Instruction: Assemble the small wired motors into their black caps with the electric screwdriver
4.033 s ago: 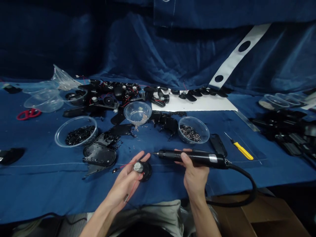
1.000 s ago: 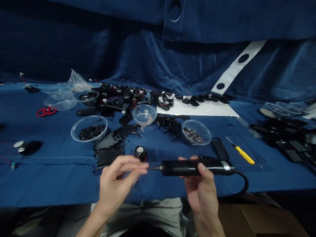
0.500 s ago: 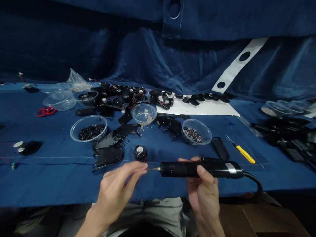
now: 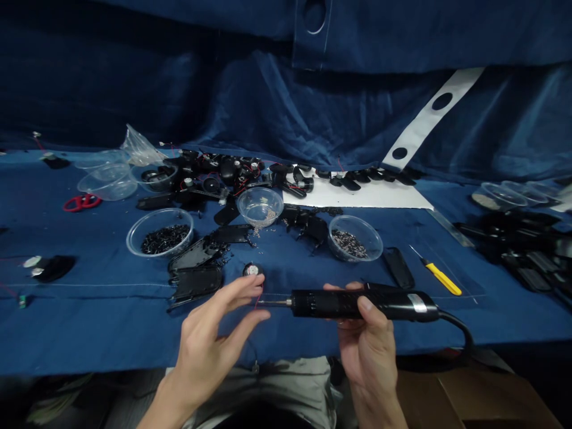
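Apparently bit prep, judging by the pose: the electric screwdriver is held up in front of the person, with the left hand at its tip, so I'd call the step loading or checking a screw there. Speck at the end of the bit too small to confirm as a screw. Next move likely calls for keeping the tool steady and clearing the fingers off the tip before aiming at any part.

Long axis of the tool runs sideways across the view, close to level; bit points to the person's left, cable leaves the right end and curls down. Tool sits above the near edge of the worktop, not resting on it.

Right hand is wrapped round the tool body, thumb on the near side. Left hand is spread, thumb below and fingers above the tip, with a gap between; contact with the bit, can't tell. Round black part lies just beyond the left fingertips, partly covered, red wire trailing toward the hand.
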Motion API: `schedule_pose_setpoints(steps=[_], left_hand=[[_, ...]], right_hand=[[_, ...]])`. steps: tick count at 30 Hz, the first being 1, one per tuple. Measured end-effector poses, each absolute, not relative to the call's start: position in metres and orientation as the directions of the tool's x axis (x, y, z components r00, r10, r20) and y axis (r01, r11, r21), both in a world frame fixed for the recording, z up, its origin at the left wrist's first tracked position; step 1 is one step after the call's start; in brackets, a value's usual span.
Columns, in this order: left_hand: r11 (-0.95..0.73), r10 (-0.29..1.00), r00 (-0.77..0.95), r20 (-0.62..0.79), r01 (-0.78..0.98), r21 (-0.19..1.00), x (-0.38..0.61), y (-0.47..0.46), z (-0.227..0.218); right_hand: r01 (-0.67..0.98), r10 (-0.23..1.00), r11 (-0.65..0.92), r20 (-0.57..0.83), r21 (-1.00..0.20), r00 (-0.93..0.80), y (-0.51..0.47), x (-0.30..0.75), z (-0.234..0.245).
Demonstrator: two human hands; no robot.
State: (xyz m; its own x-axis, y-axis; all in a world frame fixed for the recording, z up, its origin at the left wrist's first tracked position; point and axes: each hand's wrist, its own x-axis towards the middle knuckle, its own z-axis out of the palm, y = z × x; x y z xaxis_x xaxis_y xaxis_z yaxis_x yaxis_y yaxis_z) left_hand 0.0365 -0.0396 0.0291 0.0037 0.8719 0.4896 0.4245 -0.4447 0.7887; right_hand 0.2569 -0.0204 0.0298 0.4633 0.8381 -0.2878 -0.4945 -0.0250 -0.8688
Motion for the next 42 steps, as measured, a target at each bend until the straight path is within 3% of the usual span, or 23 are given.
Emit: schedule_pose_setpoints(steps=[8, 24, 33, 42], left_hand=[[-0.466, 0.859, 0.012, 0.513, 0.435, 0.770, 0.0331, -0.0375, 0.0268], [-0.394, 0.911, 0.007, 0.412, 0.310, 0.865, 0.0409, -0.0376, 0.0219], [-0.356, 0.920, -0.041, 0.389, 0.327, 0.875, 0.0422, -0.0387, 0.0206], [-0.430, 0.881, 0.001, 0.472, 0.414, 0.802, 0.0364, -0.0371, 0.0273]], right_hand=[[-0.509, 0.840, -0.030, -0.298, -0.860, 0.454, -0.0209, 0.2572, 0.0296], [-0.514, 0.821, -0.065, -0.339, -0.855, 0.460, -0.0205, 0.2596, 0.0283], [-0.495, 0.840, -0.019, -0.283, -0.869, 0.463, -0.0206, 0.2607, 0.0314], [-0.536, 0.830, -0.011, -0.306, -0.844, 0.465, -0.0207, 0.2594, 0.0339]])
